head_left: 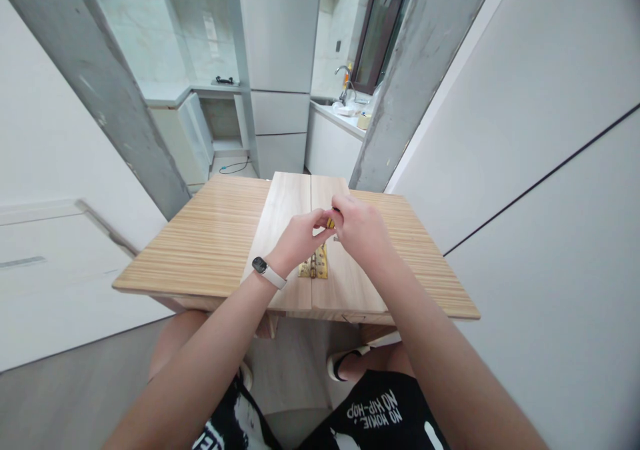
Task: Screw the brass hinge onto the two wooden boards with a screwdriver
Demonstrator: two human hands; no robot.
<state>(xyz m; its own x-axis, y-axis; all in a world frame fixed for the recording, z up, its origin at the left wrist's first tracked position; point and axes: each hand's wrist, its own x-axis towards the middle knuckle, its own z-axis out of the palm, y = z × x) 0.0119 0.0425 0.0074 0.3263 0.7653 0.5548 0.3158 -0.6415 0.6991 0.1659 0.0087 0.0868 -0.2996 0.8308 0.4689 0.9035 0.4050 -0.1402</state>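
Above the middle of two pale wooden boards (280,210), my left hand (300,237) and my right hand (361,227) meet with fingers closed. Between their fingertips shows a small yellow-and-black object (331,223), mostly covered, so its kind is unclear. Both hands appear to grip it. Just below the hands, a brass-coloured hinge (320,265) lies spread flat across the seam where the boards meet. Part of the hinge is hidden behind my left hand. A small metal piece (337,239) shows under my right hand; I cannot tell whether it is held.
The boards rest across a wood-grain table (210,237), whose near edge is close to my knees. White panels (525,190) flank the right side. Beyond the table stand a fridge (280,43) and a counter with a sink tap (344,80).
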